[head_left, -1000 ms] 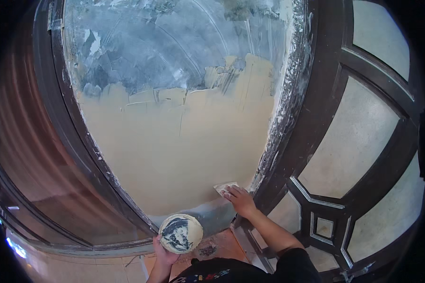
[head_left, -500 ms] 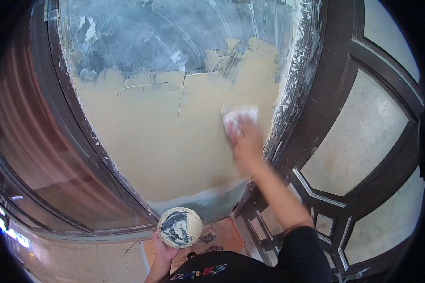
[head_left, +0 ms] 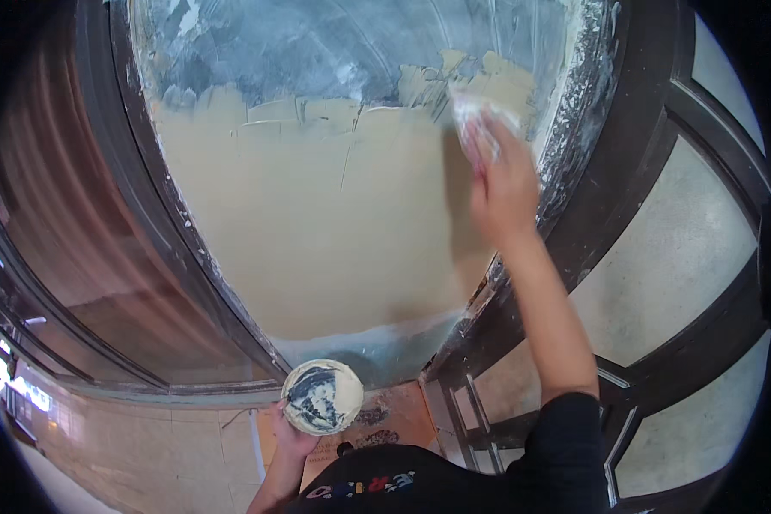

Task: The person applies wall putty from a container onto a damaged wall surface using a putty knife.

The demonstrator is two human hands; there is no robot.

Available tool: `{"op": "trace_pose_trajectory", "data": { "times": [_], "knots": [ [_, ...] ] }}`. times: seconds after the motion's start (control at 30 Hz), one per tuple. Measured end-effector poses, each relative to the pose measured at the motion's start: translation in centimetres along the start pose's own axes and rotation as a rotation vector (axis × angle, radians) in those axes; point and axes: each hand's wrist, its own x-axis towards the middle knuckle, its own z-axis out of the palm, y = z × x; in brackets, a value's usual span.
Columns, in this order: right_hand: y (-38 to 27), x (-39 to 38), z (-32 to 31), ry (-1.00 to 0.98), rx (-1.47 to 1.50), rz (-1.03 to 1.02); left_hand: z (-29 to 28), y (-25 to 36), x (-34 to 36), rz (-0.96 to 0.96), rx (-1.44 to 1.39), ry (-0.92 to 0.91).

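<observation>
At the lower middle, my left hand (head_left: 293, 435) grips the rim of a round bowl (head_left: 348, 397). Cream-coloured putty lines it, with a dark patch showing through. My right arm reaches up to the wall, and my right hand (head_left: 507, 188) is closed around a flat, white-smeared putty spreader (head_left: 487, 120). The spreader lies against the wall near the upper edge of the putty coat, at the right. Smooth beige putty (head_left: 334, 231) covers the wall's middle and lower part. Above it the bare blue-grey wall (head_left: 300, 51) shows streaks and ragged putty edges.
A paint-chipped dark frame (head_left: 574, 111) borders the wall at the right, beside a dark panelled door (head_left: 660, 248). Another dark frame (head_left: 158, 188) stands at the left, next to glass with a reddish curtain (head_left: 43, 206). Cardboard (head_left: 407, 411) lies on the tiled floor (head_left: 180, 454).
My right hand has moved up the wall with the spreader, from the middle of the putty coat to its top edge. The bowl stays in my left hand. The view has shifted slightly.
</observation>
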Motion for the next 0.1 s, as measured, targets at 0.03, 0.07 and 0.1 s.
{"op": "trace_pose_trajectory", "data": {
  "times": [0.03, 0.07, 0.1],
  "knots": [
    [1.5, 2.0, 0.8, 0.057, -0.033, -0.008, -0.4, -0.2, 0.2, -0.002, -0.003, 0.005],
    [1.7, 3.2, 1.5, 0.022, -0.098, 0.033, -0.9, -0.3, 0.4, -0.010, 0.001, 0.024],
    [1.5, 3.0, 2.6, -0.038, -0.174, 0.042, -1.3, -0.4, 0.6, -0.020, 0.005, 0.043]
  ]
}}
